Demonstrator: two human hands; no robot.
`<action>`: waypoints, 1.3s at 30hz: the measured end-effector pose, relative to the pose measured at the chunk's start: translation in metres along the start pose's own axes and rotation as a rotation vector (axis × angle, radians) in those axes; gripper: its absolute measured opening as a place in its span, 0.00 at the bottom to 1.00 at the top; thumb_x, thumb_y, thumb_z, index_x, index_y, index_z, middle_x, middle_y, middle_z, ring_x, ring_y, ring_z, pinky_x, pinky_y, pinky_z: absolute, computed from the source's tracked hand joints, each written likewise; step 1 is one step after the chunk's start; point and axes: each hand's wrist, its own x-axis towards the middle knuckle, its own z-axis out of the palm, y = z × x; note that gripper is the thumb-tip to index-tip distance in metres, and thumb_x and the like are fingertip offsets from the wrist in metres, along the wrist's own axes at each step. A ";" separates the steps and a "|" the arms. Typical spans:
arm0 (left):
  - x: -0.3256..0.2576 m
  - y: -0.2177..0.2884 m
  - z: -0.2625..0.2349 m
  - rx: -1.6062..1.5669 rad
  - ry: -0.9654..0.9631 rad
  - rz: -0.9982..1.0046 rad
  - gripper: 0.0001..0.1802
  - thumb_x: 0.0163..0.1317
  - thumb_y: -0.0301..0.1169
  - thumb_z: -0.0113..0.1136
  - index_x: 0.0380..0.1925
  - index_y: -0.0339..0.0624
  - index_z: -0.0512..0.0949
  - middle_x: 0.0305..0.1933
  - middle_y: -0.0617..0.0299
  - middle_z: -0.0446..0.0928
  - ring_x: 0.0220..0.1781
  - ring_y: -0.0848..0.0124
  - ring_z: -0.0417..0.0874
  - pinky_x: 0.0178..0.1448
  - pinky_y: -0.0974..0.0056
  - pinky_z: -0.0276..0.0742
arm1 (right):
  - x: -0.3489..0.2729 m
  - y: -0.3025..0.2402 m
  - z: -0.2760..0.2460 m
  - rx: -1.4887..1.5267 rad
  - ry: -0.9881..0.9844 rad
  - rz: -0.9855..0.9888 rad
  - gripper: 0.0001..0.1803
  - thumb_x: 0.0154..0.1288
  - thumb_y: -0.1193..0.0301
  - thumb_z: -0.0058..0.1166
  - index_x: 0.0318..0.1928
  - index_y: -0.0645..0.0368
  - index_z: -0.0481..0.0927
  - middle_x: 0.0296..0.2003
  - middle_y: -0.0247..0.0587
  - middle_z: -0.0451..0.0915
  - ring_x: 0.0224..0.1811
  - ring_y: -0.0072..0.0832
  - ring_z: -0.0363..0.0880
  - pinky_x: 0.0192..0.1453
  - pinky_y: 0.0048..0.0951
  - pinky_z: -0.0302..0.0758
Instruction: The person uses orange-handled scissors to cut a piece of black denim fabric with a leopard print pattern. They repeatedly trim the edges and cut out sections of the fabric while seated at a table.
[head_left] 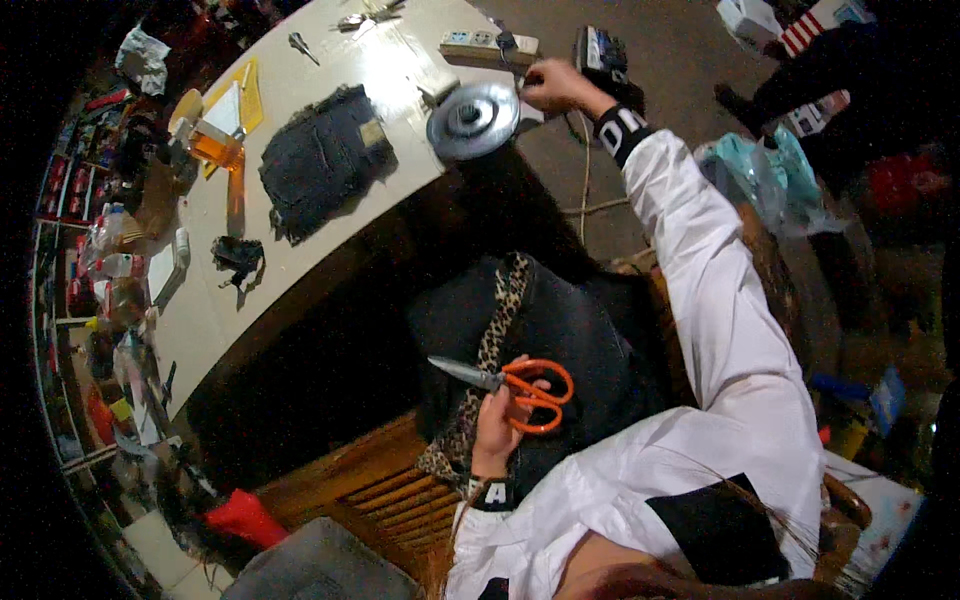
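My left hand [495, 432] is closed around a pair of scissors [537, 396] with orange handles, held over my lap; the blades point left. A leopard-print fabric strip [497, 318] runs under the scissors and past this hand, across dark cloth [590, 345] on my lap. Whether the fingers also grip the strip, I cannot tell. Reaching forward, my right hand [560, 88] has its fingers drawn together at the table corner, beside a round silver metal lid-like disc [473, 120] with a dark centre knob. What those fingers hold, if anything, is too small to make out.
On the pale table [330, 50] lie folded dark frayed fabric [328, 160], a small black scrap [238, 260], an orange-tinted container [215, 148] and a power strip [488, 44]. A slatted wooden seat [390, 490] is beside me. Cords and bags [775, 175] lie at right.
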 end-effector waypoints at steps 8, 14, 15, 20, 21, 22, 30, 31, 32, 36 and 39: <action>0.001 -0.004 -0.003 -0.008 -0.030 0.047 0.28 0.69 0.40 0.43 0.64 0.36 0.58 0.59 0.51 0.68 0.54 0.61 0.76 0.57 0.54 0.74 | -0.084 0.023 -0.132 0.531 0.309 0.452 0.14 0.65 0.64 0.52 0.32 0.65 0.80 0.20 0.39 0.73 0.18 0.22 0.68 0.21 0.28 0.64; 0.004 -0.001 0.001 -0.018 -0.063 0.034 0.27 0.70 0.40 0.42 0.63 0.37 0.59 0.56 0.51 0.71 0.53 0.61 0.77 0.54 0.57 0.77 | -0.134 0.064 -0.137 0.750 0.415 0.565 0.11 0.66 0.71 0.50 0.32 0.67 0.79 0.20 0.37 0.72 0.18 0.22 0.66 0.21 0.28 0.62; 0.005 -0.002 0.001 -0.032 -0.064 0.040 0.27 0.70 0.40 0.42 0.63 0.37 0.59 0.55 0.51 0.71 0.52 0.61 0.77 0.54 0.56 0.77 | -0.135 0.100 -0.128 0.674 0.244 0.517 0.10 0.65 0.71 0.51 0.31 0.66 0.79 0.19 0.39 0.72 0.18 0.22 0.67 0.21 0.30 0.63; 0.002 0.001 -0.002 -0.038 -0.020 0.061 0.27 0.70 0.40 0.42 0.63 0.36 0.58 0.55 0.50 0.72 0.52 0.61 0.78 0.54 0.57 0.77 | -0.124 0.186 -0.007 0.882 0.366 0.655 0.12 0.63 0.67 0.51 0.25 0.60 0.76 0.20 0.34 0.73 0.19 0.22 0.66 0.22 0.25 0.60; -0.004 0.003 -0.007 -0.029 0.020 0.095 0.27 0.70 0.40 0.42 0.63 0.36 0.58 0.55 0.50 0.72 0.52 0.61 0.78 0.54 0.57 0.77 | -0.125 0.122 0.019 1.016 0.409 0.649 0.13 0.63 0.69 0.49 0.21 0.58 0.73 0.19 0.33 0.70 0.20 0.21 0.65 0.25 0.25 0.59; 0.000 -0.001 -0.005 -0.052 0.010 0.068 0.27 0.70 0.40 0.42 0.63 0.35 0.58 0.54 0.49 0.72 0.52 0.60 0.78 0.53 0.57 0.77 | -0.139 0.166 0.027 0.902 0.388 0.704 0.07 0.61 0.73 0.49 0.29 0.63 0.77 0.23 0.34 0.75 0.25 0.26 0.71 0.32 0.29 0.67; 0.002 0.001 0.003 -0.051 0.026 0.004 0.27 0.69 0.37 0.44 0.62 0.32 0.59 0.56 0.45 0.69 0.53 0.57 0.76 0.56 0.55 0.73 | -0.217 0.217 0.162 1.414 0.833 1.048 0.10 0.67 0.76 0.41 0.46 0.66 0.71 0.28 0.39 0.75 0.25 0.26 0.71 0.26 0.25 0.68; 0.000 0.002 0.003 -0.042 0.045 0.015 0.27 0.69 0.38 0.45 0.62 0.32 0.59 0.56 0.45 0.69 0.53 0.57 0.76 0.56 0.55 0.74 | -0.219 0.209 0.180 1.461 0.784 1.082 0.13 0.67 0.77 0.40 0.51 0.67 0.68 0.30 0.40 0.76 0.26 0.26 0.72 0.26 0.25 0.67; 0.004 0.001 0.007 -0.043 0.021 -0.010 0.27 0.69 0.38 0.45 0.62 0.32 0.59 0.56 0.45 0.69 0.53 0.57 0.76 0.56 0.55 0.74 | -0.238 0.243 0.188 1.382 0.778 1.143 0.16 0.67 0.78 0.40 0.54 0.68 0.65 0.33 0.42 0.77 0.27 0.26 0.72 0.28 0.26 0.68; 0.004 0.002 0.006 -0.018 0.048 -0.009 0.28 0.68 0.39 0.46 0.62 0.32 0.59 0.55 0.45 0.69 0.52 0.58 0.77 0.55 0.55 0.74 | -0.231 0.231 0.226 0.632 0.434 1.583 0.32 0.60 0.81 0.52 0.62 0.74 0.54 0.48 0.55 0.75 0.43 0.30 0.78 0.49 0.33 0.73; 0.004 0.002 0.007 -0.006 0.067 0.003 0.29 0.68 0.40 0.46 0.62 0.32 0.59 0.55 0.46 0.70 0.52 0.59 0.77 0.55 0.56 0.74 | -0.227 0.231 0.233 0.423 0.314 1.628 0.31 0.56 0.74 0.55 0.57 0.71 0.56 0.45 0.51 0.73 0.40 0.32 0.74 0.45 0.34 0.70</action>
